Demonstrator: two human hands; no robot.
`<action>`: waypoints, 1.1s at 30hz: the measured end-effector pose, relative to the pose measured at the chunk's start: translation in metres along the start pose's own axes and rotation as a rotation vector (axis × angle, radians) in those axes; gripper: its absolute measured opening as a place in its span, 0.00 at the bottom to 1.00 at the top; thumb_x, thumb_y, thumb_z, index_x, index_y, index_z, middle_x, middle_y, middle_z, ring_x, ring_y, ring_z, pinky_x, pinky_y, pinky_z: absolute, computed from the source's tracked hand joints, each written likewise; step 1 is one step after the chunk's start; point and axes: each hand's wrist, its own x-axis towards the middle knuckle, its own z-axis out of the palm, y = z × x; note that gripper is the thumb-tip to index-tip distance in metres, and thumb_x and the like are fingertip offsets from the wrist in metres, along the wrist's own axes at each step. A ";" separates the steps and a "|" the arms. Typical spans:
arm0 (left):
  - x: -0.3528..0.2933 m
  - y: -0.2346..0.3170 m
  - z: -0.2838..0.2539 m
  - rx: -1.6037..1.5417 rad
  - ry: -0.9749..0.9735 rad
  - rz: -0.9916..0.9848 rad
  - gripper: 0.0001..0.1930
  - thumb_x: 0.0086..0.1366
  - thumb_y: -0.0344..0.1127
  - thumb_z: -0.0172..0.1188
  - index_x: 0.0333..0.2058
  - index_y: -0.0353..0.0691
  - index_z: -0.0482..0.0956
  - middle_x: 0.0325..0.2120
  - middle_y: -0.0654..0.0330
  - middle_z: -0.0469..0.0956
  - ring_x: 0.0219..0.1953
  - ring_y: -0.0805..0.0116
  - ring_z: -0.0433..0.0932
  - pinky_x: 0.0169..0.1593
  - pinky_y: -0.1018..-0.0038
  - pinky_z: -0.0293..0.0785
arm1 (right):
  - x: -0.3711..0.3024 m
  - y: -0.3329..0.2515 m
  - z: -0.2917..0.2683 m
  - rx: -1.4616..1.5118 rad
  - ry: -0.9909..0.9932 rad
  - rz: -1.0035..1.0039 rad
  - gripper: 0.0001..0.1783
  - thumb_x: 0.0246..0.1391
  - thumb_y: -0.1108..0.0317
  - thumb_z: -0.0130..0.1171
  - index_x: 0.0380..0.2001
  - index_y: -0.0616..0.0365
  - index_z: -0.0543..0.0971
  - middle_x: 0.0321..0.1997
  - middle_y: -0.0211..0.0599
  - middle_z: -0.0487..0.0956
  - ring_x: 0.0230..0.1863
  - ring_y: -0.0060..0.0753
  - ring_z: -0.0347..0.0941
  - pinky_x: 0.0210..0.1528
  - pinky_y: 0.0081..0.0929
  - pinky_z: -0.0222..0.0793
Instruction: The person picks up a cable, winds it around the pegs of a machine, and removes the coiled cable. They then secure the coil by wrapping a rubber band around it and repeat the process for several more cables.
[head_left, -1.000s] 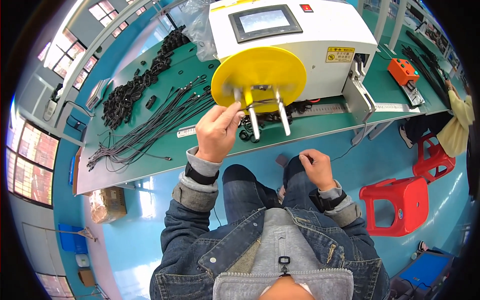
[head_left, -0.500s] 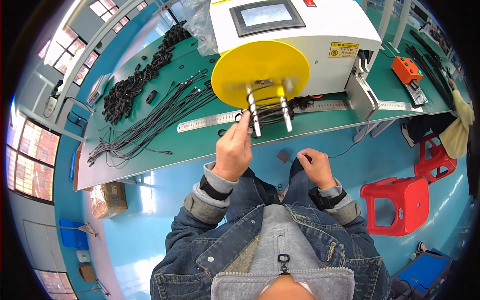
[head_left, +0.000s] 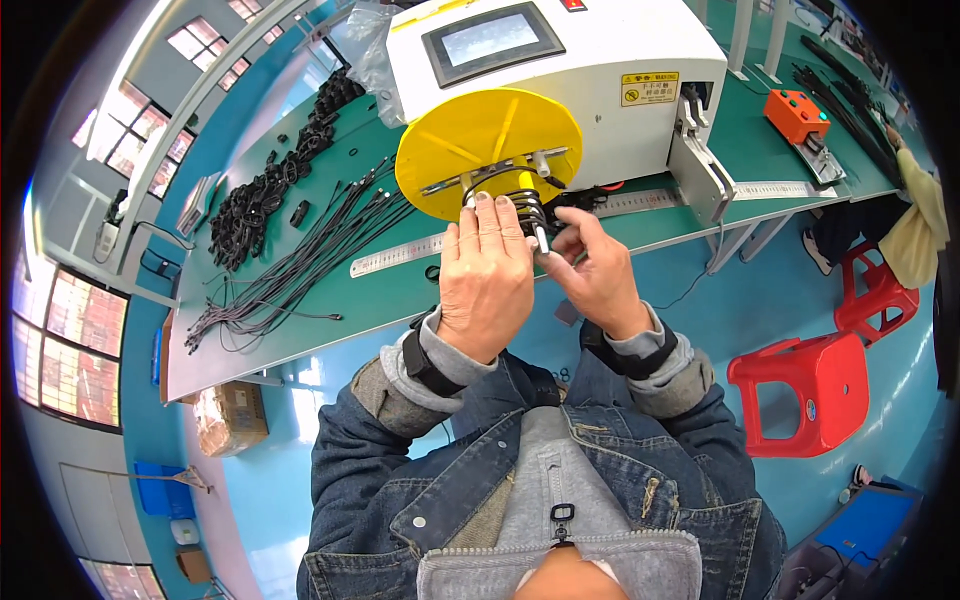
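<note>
A coil of black cable is wound round the posts of a yellow disc on the front of a white machine. My left hand lies with straight fingers over the coil's left side, hiding most of the left post; its thumb is not clearly visible. At the coil's right side is my right hand, its thumb near the tip of the right metal post and its bent fingers apart. Whether the right fingertips pinch a strand does not show.
A steel ruler lies along the green table. Left of the machine are loose straight cables and a heap of black coiled cables. An orange control box stands to the right, with red stools below and another person's sleeve beyond.
The disc and posts, blurred by turning before, now look still. My left hand has moved from the left post onto the coil. My right hand has risen from near my lap to the coil.
</note>
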 end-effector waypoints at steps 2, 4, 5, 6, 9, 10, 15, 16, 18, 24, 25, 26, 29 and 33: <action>-0.001 -0.001 -0.002 -0.039 0.034 -0.001 0.20 0.53 0.34 0.54 0.43 0.26 0.71 0.39 0.41 0.74 0.41 0.52 0.75 0.47 0.60 0.69 | 0.004 0.004 0.004 -0.034 -0.011 -0.008 0.20 0.42 0.73 0.63 0.41 0.63 0.71 0.20 0.35 0.74 0.20 0.27 0.70 0.25 0.23 0.67; -0.002 -0.005 -0.003 -0.121 0.097 -0.010 0.17 0.53 0.35 0.56 0.38 0.28 0.73 0.38 0.41 0.74 0.42 0.49 0.74 0.49 0.57 0.67 | 0.009 0.006 0.010 -0.104 -0.039 -0.020 0.24 0.40 0.72 0.64 0.43 0.62 0.70 0.21 0.34 0.74 0.20 0.26 0.69 0.25 0.23 0.68; 0.000 -0.006 -0.004 -0.117 0.098 -0.008 0.17 0.53 0.35 0.56 0.38 0.28 0.73 0.38 0.41 0.74 0.42 0.49 0.74 0.49 0.57 0.67 | 0.012 0.006 0.010 -0.100 -0.037 -0.022 0.24 0.40 0.72 0.64 0.43 0.62 0.70 0.21 0.34 0.74 0.20 0.26 0.69 0.25 0.23 0.68; 0.002 -0.007 -0.004 -0.163 0.136 0.003 0.16 0.52 0.34 0.56 0.37 0.28 0.73 0.39 0.40 0.73 0.43 0.47 0.73 0.50 0.57 0.65 | 0.016 0.007 0.009 -0.121 -0.013 -0.020 0.26 0.38 0.72 0.65 0.44 0.62 0.69 0.24 0.35 0.75 0.23 0.26 0.70 0.26 0.23 0.68; 0.006 -0.007 0.000 -0.252 0.214 0.022 0.13 0.51 0.32 0.57 0.35 0.30 0.72 0.42 0.38 0.71 0.46 0.44 0.71 0.53 0.56 0.62 | 0.025 0.007 0.009 -0.161 0.033 -0.021 0.30 0.36 0.71 0.66 0.45 0.63 0.68 0.32 0.38 0.75 0.28 0.27 0.71 0.28 0.23 0.68; 0.003 -0.007 0.007 -0.362 0.185 -0.031 0.14 0.51 0.31 0.57 0.35 0.30 0.71 0.43 0.35 0.69 0.47 0.42 0.69 0.54 0.55 0.60 | 0.026 0.008 0.009 -0.200 0.075 -0.065 0.33 0.35 0.71 0.67 0.47 0.63 0.66 0.35 0.40 0.74 0.32 0.27 0.71 0.30 0.23 0.68; -0.003 -0.005 0.018 -0.645 0.088 -0.162 0.17 0.53 0.28 0.55 0.41 0.28 0.64 0.50 0.28 0.58 0.53 0.34 0.60 0.57 0.53 0.55 | 0.038 0.020 0.004 -0.110 -0.020 -0.058 0.44 0.31 0.70 0.68 0.55 0.66 0.59 0.47 0.45 0.69 0.43 0.32 0.68 0.39 0.23 0.69; -0.003 -0.005 0.018 -0.676 0.068 -0.173 0.19 0.54 0.28 0.54 0.43 0.28 0.62 0.51 0.26 0.55 0.54 0.32 0.58 0.58 0.53 0.54 | 0.040 0.023 0.003 -0.025 -0.110 -0.009 0.46 0.31 0.70 0.68 0.56 0.66 0.57 0.49 0.45 0.67 0.45 0.33 0.68 0.42 0.23 0.70; -0.001 -0.008 0.019 -0.688 0.062 -0.193 0.21 0.54 0.30 0.55 0.44 0.27 0.61 0.51 0.25 0.55 0.54 0.31 0.57 0.58 0.53 0.54 | 0.041 0.028 0.003 0.009 -0.126 -0.018 0.48 0.30 0.69 0.68 0.57 0.66 0.56 0.49 0.47 0.67 0.45 0.35 0.68 0.43 0.24 0.70; 0.007 -0.023 0.013 -0.674 -0.156 -0.206 0.29 0.57 0.41 0.56 0.49 0.25 0.58 0.51 0.24 0.52 0.55 0.30 0.54 0.59 0.55 0.53 | 0.045 0.040 0.012 0.250 -0.200 0.028 0.51 0.31 0.65 0.70 0.59 0.63 0.54 0.50 0.48 0.67 0.47 0.36 0.68 0.47 0.27 0.69; 0.008 -0.023 0.011 -0.669 -0.141 -0.223 0.29 0.57 0.41 0.56 0.49 0.25 0.58 0.51 0.24 0.52 0.55 0.30 0.54 0.59 0.55 0.53 | 0.045 0.042 0.015 0.246 -0.219 0.016 0.51 0.31 0.65 0.70 0.59 0.63 0.54 0.50 0.48 0.67 0.47 0.36 0.68 0.47 0.27 0.69; 0.009 -0.023 0.008 -0.638 -0.148 -0.204 0.29 0.58 0.42 0.54 0.50 0.25 0.58 0.50 0.27 0.55 0.53 0.33 0.57 0.57 0.56 0.55 | 0.044 0.045 0.018 0.314 -0.202 0.005 0.50 0.33 0.64 0.69 0.59 0.63 0.54 0.49 0.47 0.67 0.45 0.36 0.69 0.47 0.27 0.69; 0.013 -0.024 -0.004 -0.570 -0.142 -0.189 0.29 0.61 0.45 0.51 0.51 0.26 0.58 0.47 0.32 0.60 0.51 0.38 0.62 0.54 0.58 0.60 | 0.037 0.040 0.024 0.444 -0.196 -0.028 0.48 0.37 0.63 0.68 0.60 0.61 0.54 0.46 0.46 0.69 0.42 0.35 0.70 0.46 0.26 0.70; 0.017 -0.023 -0.010 -0.578 -0.483 -0.227 0.28 0.60 0.43 0.52 0.50 0.25 0.60 0.41 0.39 0.65 0.42 0.44 0.68 0.46 0.60 0.66 | 0.014 0.031 0.035 0.100 -0.078 -0.141 0.41 0.46 0.63 0.62 0.59 0.63 0.54 0.41 0.48 0.72 0.37 0.41 0.74 0.42 0.29 0.71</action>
